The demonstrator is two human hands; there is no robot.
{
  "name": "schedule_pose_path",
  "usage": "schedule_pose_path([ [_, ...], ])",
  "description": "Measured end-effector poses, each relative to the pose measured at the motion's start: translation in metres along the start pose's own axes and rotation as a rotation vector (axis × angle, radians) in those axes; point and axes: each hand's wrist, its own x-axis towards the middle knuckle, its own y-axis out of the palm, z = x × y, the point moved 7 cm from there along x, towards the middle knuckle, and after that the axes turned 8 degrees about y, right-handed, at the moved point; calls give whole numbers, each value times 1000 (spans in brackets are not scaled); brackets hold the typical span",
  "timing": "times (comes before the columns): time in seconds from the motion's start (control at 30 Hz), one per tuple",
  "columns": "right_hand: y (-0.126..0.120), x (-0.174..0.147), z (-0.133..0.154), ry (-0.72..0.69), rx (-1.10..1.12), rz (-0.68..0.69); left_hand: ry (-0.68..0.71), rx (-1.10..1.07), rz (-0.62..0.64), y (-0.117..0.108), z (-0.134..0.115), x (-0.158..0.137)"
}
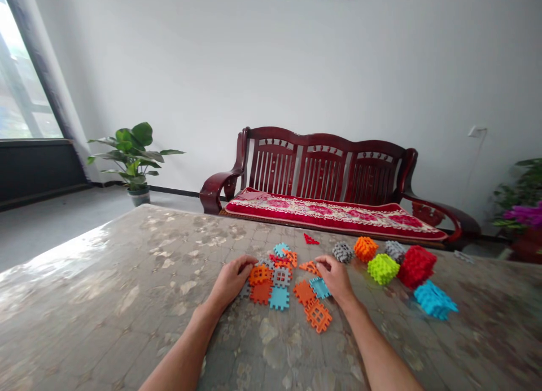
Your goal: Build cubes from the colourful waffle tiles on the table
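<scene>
My left hand (234, 277) is at the left side of a cluster of flat plastic interlocking tiles, its fingers closed at the edge of an orange window tile (259, 274). A grey window tile (282, 276), a plain orange tile (261, 293) and a light-blue tile (279, 298) lie against it. With its fingertips, my right hand (334, 275) pinches the right end of an orange triangular tile (310, 267). Just below lie a second blue tile (320, 287), another plain orange tile (304, 292) and a second orange window tile (318, 316).
Assembled blocks stand to the right: a red block (417, 266), a green block (383, 268), a blue block (435, 299), an orange block (366, 248) and grey ones. A red triangular tile (310, 239) lies farther back. Behind the patterned table (139, 300) is a wooden bench (324, 165).
</scene>
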Motion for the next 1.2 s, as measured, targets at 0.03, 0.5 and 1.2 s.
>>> schedule_pose_path([
  [0.03,0,0,1,-1,-1,0,10,-8,28,1,-3,-1],
  [0.5,-12,-10,25,-175,-152,-149,-105,-82,-156,-10,2,-2],
  [1.2,55,-69,133,-537,-212,68,-288,-857,-160,32,-35,-9],
])
